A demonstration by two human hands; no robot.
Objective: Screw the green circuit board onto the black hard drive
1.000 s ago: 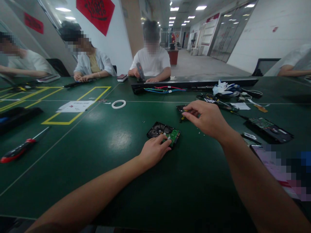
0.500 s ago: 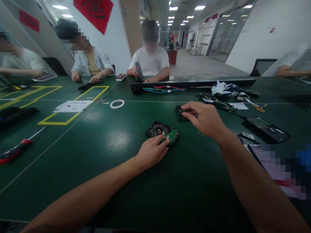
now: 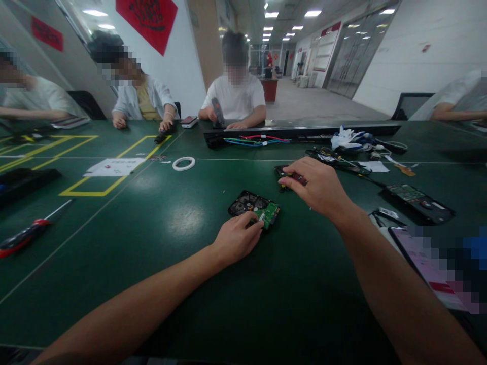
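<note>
An opened hard drive (image 3: 245, 201) with a green circuit board (image 3: 272, 212) lies on the table ahead of me. My left hand (image 3: 238, 235) grips its near edge, with fingertips at the board beside a small whitish piece (image 3: 262, 217). Farther right, my right hand (image 3: 317, 185) is closed around a dark red handle (image 3: 299, 178), its kind partly hidden by the fingers. Just beyond those fingertips is a small black case (image 3: 279, 171), which the hand partly covers.
A red-and-black screwdriver (image 3: 26, 236) lies at the left. A white tape ring (image 3: 183, 163) sits farther back. Another hard drive (image 3: 418, 203), cables (image 3: 335, 161), white gloves (image 3: 352, 138) and a phone (image 3: 422, 258) are to the right. Several people sit around the table.
My right fingers have closed, and a dark red handle now shows between them. My left hand stays at the hard drive. A co-worker's hand across the table has shifted right with a dark tool.
</note>
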